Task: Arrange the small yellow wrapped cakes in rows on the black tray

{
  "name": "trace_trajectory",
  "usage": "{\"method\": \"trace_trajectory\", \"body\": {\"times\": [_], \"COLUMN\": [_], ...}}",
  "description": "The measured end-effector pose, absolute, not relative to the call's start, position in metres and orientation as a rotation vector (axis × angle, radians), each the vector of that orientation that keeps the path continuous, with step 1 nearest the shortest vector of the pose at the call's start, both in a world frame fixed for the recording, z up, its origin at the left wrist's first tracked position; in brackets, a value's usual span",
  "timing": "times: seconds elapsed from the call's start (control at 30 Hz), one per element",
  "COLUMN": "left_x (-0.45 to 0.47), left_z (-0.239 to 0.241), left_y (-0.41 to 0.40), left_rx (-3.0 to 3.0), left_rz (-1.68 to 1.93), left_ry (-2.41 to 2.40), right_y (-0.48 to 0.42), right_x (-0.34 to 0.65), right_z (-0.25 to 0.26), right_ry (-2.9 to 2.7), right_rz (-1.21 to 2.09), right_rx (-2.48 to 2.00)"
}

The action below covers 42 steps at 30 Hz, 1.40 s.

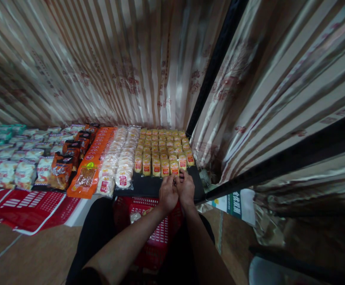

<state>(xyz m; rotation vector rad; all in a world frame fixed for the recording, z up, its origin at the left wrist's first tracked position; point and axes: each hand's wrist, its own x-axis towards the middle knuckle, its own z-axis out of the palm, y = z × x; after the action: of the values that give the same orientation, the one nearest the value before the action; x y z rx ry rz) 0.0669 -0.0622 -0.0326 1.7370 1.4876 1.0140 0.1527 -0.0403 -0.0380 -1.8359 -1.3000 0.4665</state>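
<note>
I've got yellow packs (164, 151) in rows on the black shelf (145, 189), at its right end. Left hand (169, 194) and right hand (186, 187) sit together over the shelf's front edge, fingers curled at a front-row pack. Can't tell if either grips it. Red basket (149, 254) sits below the shelf's front edge.

Shiny striped sheeting (130, 51) (printed in red) hangs behind a dark post (214, 67); brown floor tiles (14, 259) lie in dim light.
</note>
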Motion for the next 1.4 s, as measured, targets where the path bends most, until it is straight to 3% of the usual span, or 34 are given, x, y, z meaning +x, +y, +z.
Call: {"method": "trace_trajectory", "body": {"times": [0.93,1.4], "left_x": [0.054,0.025], "left_z": [-0.012,-0.041], "left_y": [-0.093,-0.132], "left_rx": [1.669,1.734], "left_rz": [0.903,0.854], "left_ry": [1.534,1.494], "right_y": [-0.076,-0.122], "right_x": [0.139,0.109], "right_z": [-0.035,-0.052], "right_ry": [-1.212,-1.237], "right_rz": [0.437,0.347], "right_rx": [-1.811,-1.784]}}
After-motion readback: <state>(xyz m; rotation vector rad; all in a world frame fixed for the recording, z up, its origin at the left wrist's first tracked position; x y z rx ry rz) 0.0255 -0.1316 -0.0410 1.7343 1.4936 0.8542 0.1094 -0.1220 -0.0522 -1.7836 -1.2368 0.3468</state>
